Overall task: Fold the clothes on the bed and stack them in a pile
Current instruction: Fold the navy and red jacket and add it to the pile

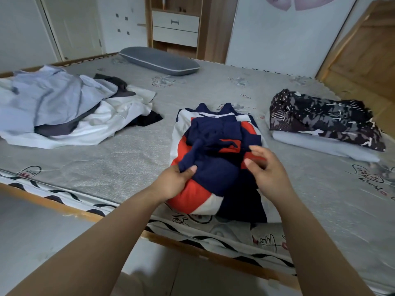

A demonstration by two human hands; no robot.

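Observation:
A navy, red and white garment (215, 133) lies partly folded on the grey bed (132, 159), close to the near edge. My left hand (174, 180) grips a bunched navy part of it at its left side, thumb on top. Just above the garment's right side hovers my right hand (267, 169), fingers loosely bent and holding nothing. To the right sits a pile of folded clothes (324, 124), a dark patterned piece on top of a white one. An unfolded heap of light blue, white and dark clothes (70, 110) lies at the left of the bed.
A grey pillow (159, 60) lies at the far end of the bed. Beyond it stands a wooden unit with white drawers (175, 28). A wooden door (367, 54) is at the right. The bed's wooden frame edge (70, 211) runs along the near side.

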